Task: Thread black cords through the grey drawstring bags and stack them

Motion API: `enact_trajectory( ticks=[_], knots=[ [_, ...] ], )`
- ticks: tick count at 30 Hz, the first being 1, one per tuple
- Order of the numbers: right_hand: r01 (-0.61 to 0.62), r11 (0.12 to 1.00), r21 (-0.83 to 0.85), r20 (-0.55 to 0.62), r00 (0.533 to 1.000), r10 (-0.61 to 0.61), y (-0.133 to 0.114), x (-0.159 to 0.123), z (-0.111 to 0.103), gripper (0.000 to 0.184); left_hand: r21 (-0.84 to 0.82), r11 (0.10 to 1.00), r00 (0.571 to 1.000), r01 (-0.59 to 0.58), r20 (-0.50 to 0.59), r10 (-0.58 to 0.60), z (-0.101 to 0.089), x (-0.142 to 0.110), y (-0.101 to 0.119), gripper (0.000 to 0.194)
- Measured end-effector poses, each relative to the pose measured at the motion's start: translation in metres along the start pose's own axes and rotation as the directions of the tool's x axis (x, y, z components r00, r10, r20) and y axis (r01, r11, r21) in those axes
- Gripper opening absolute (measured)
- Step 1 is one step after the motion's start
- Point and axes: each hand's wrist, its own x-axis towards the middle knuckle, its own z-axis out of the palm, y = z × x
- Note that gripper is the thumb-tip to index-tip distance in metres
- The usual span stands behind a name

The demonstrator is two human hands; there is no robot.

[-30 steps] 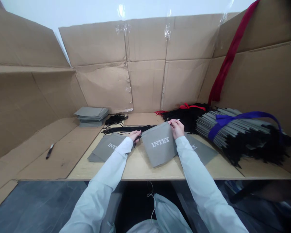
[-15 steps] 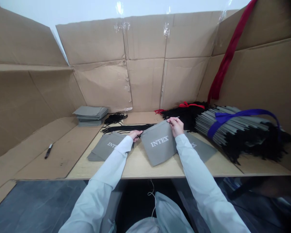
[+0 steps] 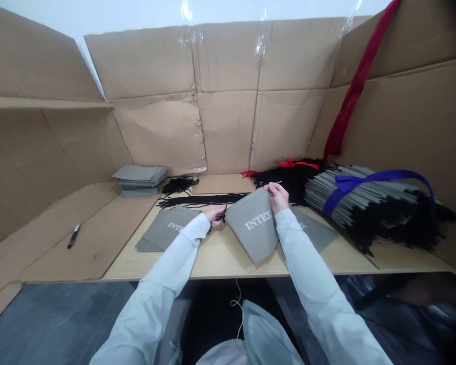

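A grey pouch printed INTEX [image 3: 253, 228] hangs tilted above the table from my right hand [image 3: 278, 197], whose fingers are closed on its top right corner. A thin pale needle-like rod [image 3: 276, 182] sticks out at those same fingertips. At the pouch's top left corner, my left hand [image 3: 213, 216] is pinched on a black cord [image 3: 221, 216]; whether it also touches the pouch I cannot tell. Below my left forearm lie several flat grey pouches [image 3: 155, 230], and more grey pouches [image 3: 317, 233] lie partly behind my right wrist.
Black cords [image 3: 205, 201] are laid out behind my hands, near a coiled black bundle [image 3: 180, 185] and a grey pouch stack [image 3: 140, 177]. At right lies a pouch bundle [image 3: 365, 187] tied with blue ribbon [image 3: 338, 195]. A marker [image 3: 73, 236] rests at left. Cardboard walls [image 3: 228, 126] surround the table.
The pouch has swung to the right and tilted more. Its top left corner has moved away from my left fingers, which keep the black cord. My right hand has hardly moved.
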Motion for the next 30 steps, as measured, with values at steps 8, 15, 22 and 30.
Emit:
enact_trajectory(
  ticks=[8,15,22,30],
  knots=[
    [0.02,1.0,-0.008,0.014,1.0,-0.02,0.0,-0.001,0.001,0.016,0.059,0.957,0.956,0.282,0.071,-0.286,0.003,-0.001,0.002,0.048],
    [-0.034,0.999,0.01,-0.013,0.999,0.035,0.0,0.0,-0.001,0.016,-0.156,0.987,0.996,-0.027,0.081,0.04,0.007,-0.004,0.004,0.028],
    [-0.033,0.999,0.012,-0.019,0.999,0.033,-0.001,0.001,0.0,0.014,-0.187,0.972,0.986,-0.139,0.066,0.154,0.006,-0.01,0.01,0.03],
    [0.023,0.995,0.098,-0.181,0.983,-0.005,-0.008,0.016,-0.022,0.012,-0.122,0.974,0.978,-0.189,0.06,0.197,-0.012,-0.016,0.009,0.029]
  ],
)
